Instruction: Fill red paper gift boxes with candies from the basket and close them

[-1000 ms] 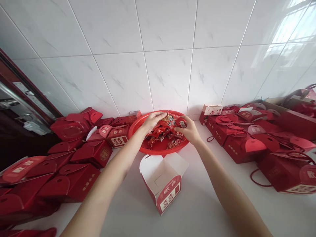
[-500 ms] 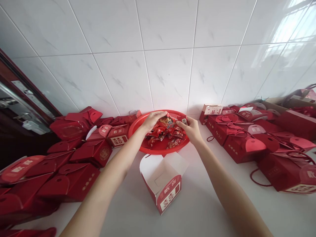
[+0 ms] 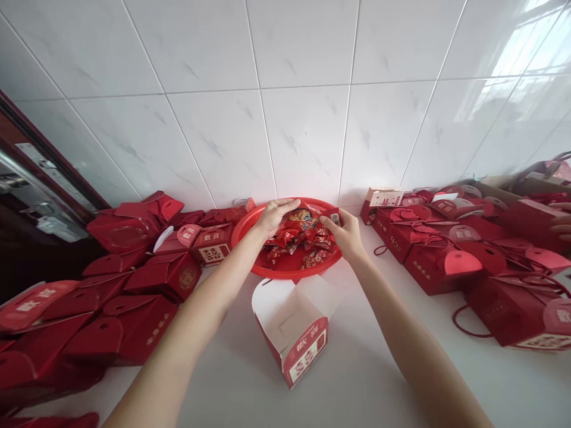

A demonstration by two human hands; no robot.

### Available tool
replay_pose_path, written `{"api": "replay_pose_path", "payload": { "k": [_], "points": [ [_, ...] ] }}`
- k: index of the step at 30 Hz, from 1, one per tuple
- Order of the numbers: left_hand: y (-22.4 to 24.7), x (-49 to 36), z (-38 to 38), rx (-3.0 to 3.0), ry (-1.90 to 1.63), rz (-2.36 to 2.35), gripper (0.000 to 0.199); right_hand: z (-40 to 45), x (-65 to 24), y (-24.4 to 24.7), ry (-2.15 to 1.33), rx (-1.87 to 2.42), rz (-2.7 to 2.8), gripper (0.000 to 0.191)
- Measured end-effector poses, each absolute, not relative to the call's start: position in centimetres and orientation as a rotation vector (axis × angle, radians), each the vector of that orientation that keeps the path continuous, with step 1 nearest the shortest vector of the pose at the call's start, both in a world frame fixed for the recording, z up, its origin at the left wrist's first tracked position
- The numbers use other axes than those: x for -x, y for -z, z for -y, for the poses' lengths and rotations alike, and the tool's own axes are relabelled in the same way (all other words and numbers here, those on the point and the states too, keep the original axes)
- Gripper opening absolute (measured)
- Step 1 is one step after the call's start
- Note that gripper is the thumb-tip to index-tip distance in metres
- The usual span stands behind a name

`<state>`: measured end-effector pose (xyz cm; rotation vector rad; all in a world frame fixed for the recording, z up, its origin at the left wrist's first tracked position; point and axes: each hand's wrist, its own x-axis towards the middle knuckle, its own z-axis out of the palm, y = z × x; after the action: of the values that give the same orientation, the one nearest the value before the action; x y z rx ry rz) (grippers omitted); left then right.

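Observation:
A round red plastic basket (image 3: 243, 235) stands against the wall, with several red wrapped sweets (image 3: 314, 238) in it. My left hand (image 3: 274, 219) reaches over its left side, closed at a red packet (image 3: 301, 216) with a gold print; its lower fingers are partly hidden. At the basket's right side, my right hand (image 3: 347, 233) pinches a small red packet (image 3: 333, 217) with a pale label. An open red and white gift box (image 3: 294, 333) stands upright between my forearms, its flaps raised and its visible inside bare.
Closed red gift boxes (image 3: 143, 330) crowd the left. More red boxes (image 3: 435, 261) with cord handles stand on the right, near a cardboard carton (image 3: 502, 193). At the right edge is another person's hand (image 3: 561, 224). A white tiled wall (image 3: 307, 137) rises behind.
Another person's hand has come into view at the right edge. My hands have barely moved over the basket, and the open gift box stays in place.

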<state>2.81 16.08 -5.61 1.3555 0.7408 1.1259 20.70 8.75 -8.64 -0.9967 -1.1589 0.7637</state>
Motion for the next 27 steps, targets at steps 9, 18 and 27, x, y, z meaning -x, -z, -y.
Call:
{"api": "replay_pose_path", "payload": {
  "k": [9, 18, 27],
  "points": [
    [5.35, -2.43, -15.85, -1.383, -0.921, -0.733, 0.029, -9.11, -20.91, 8.95, -0.769, 0.969, 1.059, 0.03],
    [5.81, -2.3, -16.21, -1.462, -0.923, -0.704, 0.039, -8.94, -20.88, 8.58, -0.795, 0.953, 1.034, 0.03],
    [5.22, -2.44, -15.54, -1.456, -0.911, -0.693, 0.032, -8.46, -21.0, 8.21, -0.86, 0.933, 1.149, 0.03]
  ]
}}
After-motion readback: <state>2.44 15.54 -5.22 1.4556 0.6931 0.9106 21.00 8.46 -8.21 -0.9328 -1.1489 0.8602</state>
